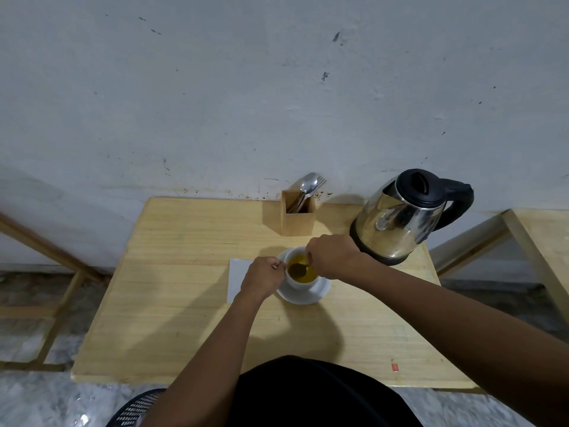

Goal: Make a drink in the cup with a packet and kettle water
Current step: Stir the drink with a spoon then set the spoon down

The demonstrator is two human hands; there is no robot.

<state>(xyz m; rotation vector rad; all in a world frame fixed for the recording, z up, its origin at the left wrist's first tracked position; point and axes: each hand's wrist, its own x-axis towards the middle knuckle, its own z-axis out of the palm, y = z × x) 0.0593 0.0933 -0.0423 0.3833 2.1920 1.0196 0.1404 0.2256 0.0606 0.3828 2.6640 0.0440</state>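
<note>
A white cup (297, 283) stands on a white saucer (320, 291) in the middle of the wooden table (172, 303). It holds yellow-green liquid (303, 274). My right hand (334, 255) grips a spoon (298, 268) whose bowl dips into the liquid. My left hand (264, 276) pinches the cup's left side, where the handle appears to be. A steel kettle (406, 217) with a black lid and handle stands just right of the cup, behind my right hand. I see no packet.
A wooden holder (298, 215) with spoons and a fork stands at the table's back edge against the wall. A white napkin (237, 277) lies left of the saucer, partly under my left hand. Another wooden table (545, 241) stands at the right.
</note>
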